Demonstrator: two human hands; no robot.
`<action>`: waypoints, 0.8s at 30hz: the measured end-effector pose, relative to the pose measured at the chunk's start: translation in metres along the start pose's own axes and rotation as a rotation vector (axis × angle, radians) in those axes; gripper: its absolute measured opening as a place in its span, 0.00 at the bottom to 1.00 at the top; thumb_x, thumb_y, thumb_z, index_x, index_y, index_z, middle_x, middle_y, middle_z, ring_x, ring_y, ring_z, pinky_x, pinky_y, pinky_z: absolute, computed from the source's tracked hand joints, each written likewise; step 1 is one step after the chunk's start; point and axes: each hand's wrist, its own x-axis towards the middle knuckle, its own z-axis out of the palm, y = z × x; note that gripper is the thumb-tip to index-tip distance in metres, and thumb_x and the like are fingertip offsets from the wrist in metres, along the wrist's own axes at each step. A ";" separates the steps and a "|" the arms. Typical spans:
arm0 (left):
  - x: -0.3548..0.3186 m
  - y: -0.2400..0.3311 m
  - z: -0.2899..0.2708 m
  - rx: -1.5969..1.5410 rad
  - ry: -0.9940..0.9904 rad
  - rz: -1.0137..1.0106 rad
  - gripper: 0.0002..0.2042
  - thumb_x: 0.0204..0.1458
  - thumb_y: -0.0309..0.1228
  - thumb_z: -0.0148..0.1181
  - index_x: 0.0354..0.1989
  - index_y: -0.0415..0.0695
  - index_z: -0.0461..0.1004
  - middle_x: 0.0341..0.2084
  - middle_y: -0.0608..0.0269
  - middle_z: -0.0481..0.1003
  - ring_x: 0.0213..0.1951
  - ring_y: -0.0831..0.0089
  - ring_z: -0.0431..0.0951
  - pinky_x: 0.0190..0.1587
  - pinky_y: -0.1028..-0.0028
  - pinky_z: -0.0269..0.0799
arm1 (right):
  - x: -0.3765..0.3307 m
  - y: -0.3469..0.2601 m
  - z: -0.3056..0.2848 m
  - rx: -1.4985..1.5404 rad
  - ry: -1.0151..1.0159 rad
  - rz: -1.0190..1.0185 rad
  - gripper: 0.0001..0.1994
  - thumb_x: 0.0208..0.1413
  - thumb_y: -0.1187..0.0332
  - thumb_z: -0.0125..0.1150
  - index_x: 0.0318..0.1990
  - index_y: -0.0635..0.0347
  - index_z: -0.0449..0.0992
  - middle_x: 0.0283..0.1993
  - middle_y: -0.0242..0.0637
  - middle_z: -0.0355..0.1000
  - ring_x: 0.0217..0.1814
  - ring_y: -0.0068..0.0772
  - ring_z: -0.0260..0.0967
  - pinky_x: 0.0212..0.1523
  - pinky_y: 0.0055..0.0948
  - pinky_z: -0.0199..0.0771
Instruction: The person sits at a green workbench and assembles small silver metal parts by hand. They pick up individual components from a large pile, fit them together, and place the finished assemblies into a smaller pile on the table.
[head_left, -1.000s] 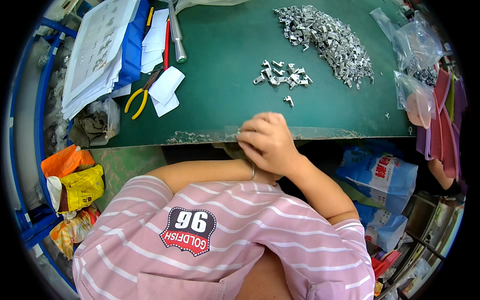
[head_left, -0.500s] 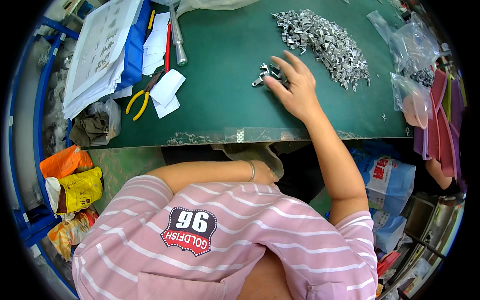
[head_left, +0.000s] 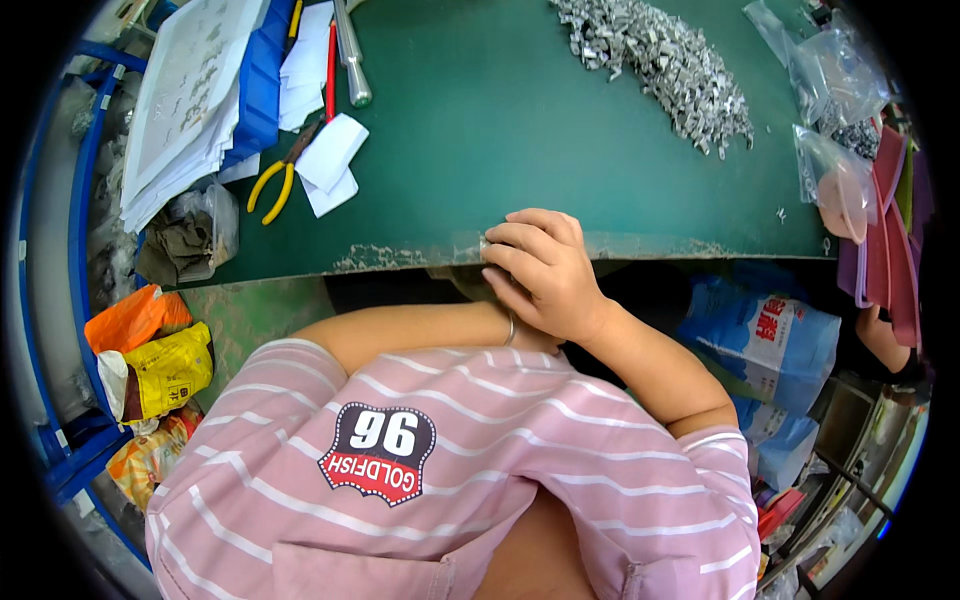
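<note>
My right hand rests on the front edge of the green table mat, fingers curled inward, with a glint of small metal parts at the fingertips. My left forearm reaches across under the table edge, a thin bracelet at the wrist. The left hand itself is hidden beneath my right hand. A large heap of small silver metal parts lies at the far right of the mat, well away from both hands.
Yellow-handled pliers, white paper slips, a red pen and a metal rod lie at the left by stacked papers. Clear plastic bags sit at the right edge. Sacks stand below.
My right hand has come back from the small cluster of metal parts mid-table to the front edge. That cluster no longer lies on the mat.
</note>
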 end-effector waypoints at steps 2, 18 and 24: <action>0.001 -0.002 0.005 -0.045 0.002 0.000 0.19 0.61 0.44 0.51 0.52 0.44 0.77 0.48 0.49 0.79 0.51 0.53 0.78 0.57 0.58 0.70 | -0.013 0.001 0.004 0.000 0.020 -0.080 0.12 0.44 0.76 0.70 0.39 0.58 0.80 0.49 0.36 0.76 0.55 0.44 0.70 0.54 0.44 0.68; -0.005 0.003 -0.004 -0.146 -0.113 -0.075 0.21 0.65 0.47 0.44 0.57 0.50 0.73 0.44 0.49 0.80 0.47 0.52 0.80 0.50 0.57 0.74 | -0.080 0.063 -0.004 -0.118 -0.497 0.192 0.19 0.49 0.73 0.60 0.51 0.55 0.79 0.52 0.44 0.77 0.54 0.44 0.74 0.54 0.39 0.74; -0.011 0.003 -0.002 -0.160 -0.060 -0.064 0.22 0.66 0.47 0.42 0.57 0.47 0.73 0.44 0.48 0.80 0.46 0.50 0.80 0.49 0.55 0.74 | -0.136 0.105 -0.041 -0.410 -0.934 0.471 0.06 0.46 0.66 0.61 0.26 0.54 0.83 0.33 0.42 0.79 0.50 0.43 0.75 0.60 0.41 0.67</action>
